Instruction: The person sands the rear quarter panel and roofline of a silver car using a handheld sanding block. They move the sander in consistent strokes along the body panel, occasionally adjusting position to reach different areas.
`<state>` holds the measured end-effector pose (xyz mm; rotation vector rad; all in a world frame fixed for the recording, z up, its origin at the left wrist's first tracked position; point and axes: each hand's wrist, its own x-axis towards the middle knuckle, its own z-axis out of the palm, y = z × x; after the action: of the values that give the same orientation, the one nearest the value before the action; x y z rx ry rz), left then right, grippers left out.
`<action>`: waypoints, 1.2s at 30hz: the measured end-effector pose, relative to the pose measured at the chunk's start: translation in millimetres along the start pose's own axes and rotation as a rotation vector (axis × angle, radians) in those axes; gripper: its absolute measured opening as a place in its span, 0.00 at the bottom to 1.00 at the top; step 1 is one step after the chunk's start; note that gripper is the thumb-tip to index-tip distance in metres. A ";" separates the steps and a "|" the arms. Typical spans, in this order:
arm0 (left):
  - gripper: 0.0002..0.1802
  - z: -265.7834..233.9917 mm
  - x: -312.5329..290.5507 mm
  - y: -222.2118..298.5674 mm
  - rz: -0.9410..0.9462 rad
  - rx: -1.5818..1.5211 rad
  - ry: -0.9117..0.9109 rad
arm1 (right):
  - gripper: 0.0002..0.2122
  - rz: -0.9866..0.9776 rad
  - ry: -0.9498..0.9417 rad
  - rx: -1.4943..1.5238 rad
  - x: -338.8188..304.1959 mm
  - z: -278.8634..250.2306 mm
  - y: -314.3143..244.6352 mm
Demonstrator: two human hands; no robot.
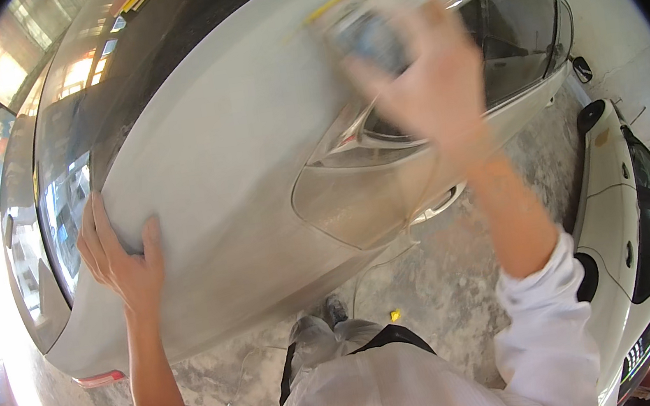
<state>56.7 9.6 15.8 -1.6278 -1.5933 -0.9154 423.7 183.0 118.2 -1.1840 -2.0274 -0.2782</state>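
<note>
A pale, matte car body panel [226, 150] curves across the view in front of me, with dusty grey patches on it. My left hand [124, 260] lies on this panel beside the dark glass, its fingers stretched out and the thumb apart. My right hand [436, 79], smeared by motion, grips what looks like a sanding block [363, 31] with a yellow edge and a dark bluish top. The block is against the upper part of the panel, near the side window [513, 31]. Its underside is hidden.
A dark rear window [91, 103] borders the panel on the left, and a red lamp [100, 379] shows at the car's lower corner. Another light-coloured car [616, 233] stands at the right. A small yellow scrap [395, 314] and a thin cord lie on the worn concrete floor [452, 276].
</note>
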 end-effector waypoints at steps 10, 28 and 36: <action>0.26 0.0 -8.9 -17.5 -0.124 -0.077 -0.036 | 0.27 -0.142 0.050 0.112 -42.2 27.8 -104.6; 0.25 -8.4 0.4 -12.4 -0.095 -0.071 -0.015 | 0.30 0.001 0.098 0.003 30.5 -15.1 -25.1; 0.23 -13.9 -1.7 -17.9 -0.097 -0.141 -0.080 | 0.21 -0.316 -0.004 0.211 -44.8 24.1 -162.1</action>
<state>38.3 -2.6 21.5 -1.7152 -1.7080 -1.0454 291.7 77.7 99.0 -0.7353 -2.1845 -0.2078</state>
